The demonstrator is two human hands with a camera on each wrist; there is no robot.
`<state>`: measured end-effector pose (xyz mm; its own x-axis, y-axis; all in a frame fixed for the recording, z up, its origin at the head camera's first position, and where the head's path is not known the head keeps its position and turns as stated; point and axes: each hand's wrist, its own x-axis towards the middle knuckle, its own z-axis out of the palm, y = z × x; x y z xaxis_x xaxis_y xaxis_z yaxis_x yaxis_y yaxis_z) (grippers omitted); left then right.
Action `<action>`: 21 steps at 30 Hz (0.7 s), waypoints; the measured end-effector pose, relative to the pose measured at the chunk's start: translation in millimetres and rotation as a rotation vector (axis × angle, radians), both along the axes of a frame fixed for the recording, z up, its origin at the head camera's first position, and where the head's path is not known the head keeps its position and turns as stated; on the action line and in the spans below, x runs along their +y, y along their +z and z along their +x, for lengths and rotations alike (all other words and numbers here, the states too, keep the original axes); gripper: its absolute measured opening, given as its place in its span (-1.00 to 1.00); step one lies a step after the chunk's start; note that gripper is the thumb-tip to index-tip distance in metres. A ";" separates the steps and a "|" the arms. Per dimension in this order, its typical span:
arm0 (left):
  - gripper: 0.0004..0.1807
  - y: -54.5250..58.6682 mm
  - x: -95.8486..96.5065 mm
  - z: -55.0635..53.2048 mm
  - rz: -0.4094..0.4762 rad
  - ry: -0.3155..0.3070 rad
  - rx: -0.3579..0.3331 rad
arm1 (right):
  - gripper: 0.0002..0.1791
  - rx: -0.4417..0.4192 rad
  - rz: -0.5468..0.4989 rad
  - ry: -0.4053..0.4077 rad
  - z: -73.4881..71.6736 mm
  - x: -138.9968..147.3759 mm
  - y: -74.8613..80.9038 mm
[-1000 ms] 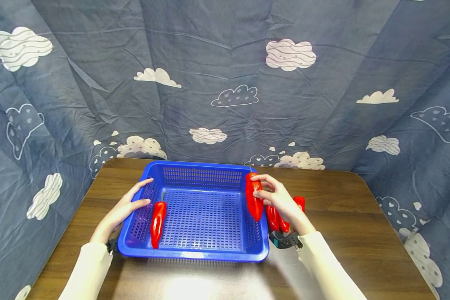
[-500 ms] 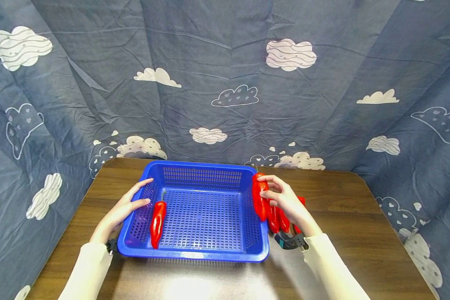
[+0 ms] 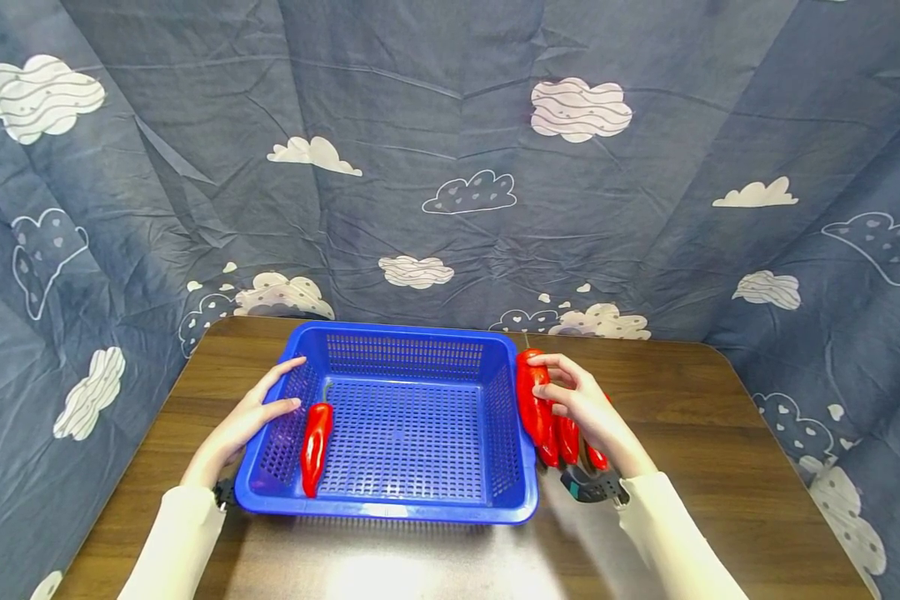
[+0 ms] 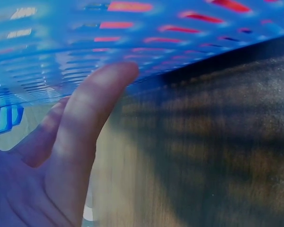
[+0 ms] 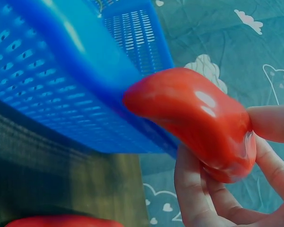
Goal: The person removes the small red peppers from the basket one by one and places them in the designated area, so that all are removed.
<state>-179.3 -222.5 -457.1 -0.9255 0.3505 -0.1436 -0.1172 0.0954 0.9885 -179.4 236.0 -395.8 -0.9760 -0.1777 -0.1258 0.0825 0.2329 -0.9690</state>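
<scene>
My right hand (image 3: 581, 402) pinches a long red pepper (image 3: 531, 392) between thumb and fingers, just outside the right rim of a blue perforated plastic basket (image 3: 390, 507). In the right wrist view the pepper (image 5: 194, 111) lies across the fingers, its tapered tip beside the basket's rim. Fairly straight thumb and fingers of my left hand (image 3: 243, 417) rest at the basket's left rim. The left wrist view shows a thumb (image 4: 87, 106) by the perforated wall, with red visible through the holes. Inside the basket, along its left side, lies one red pepper (image 3: 317, 450).
Several more red peppers (image 3: 567, 440) lie on the wooden table (image 3: 720, 467) right of the basket, partly hidden by the right hand. A dark grey cloth (image 3: 450, 125) with cloud prints hangs behind the table and at both sides.
My right hand has carried its pepper to the right, from above the basket's right inner side to just beyond the rim. The left hand, basket and inner pepper stay where they were.
</scene>
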 end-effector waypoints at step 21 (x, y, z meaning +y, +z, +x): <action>-0.33 -3.0 -1.2 -1.2 0.024 -0.002 -0.001 | -0.60 -0.027 -0.078 -0.070 9.6 18.3 -20.5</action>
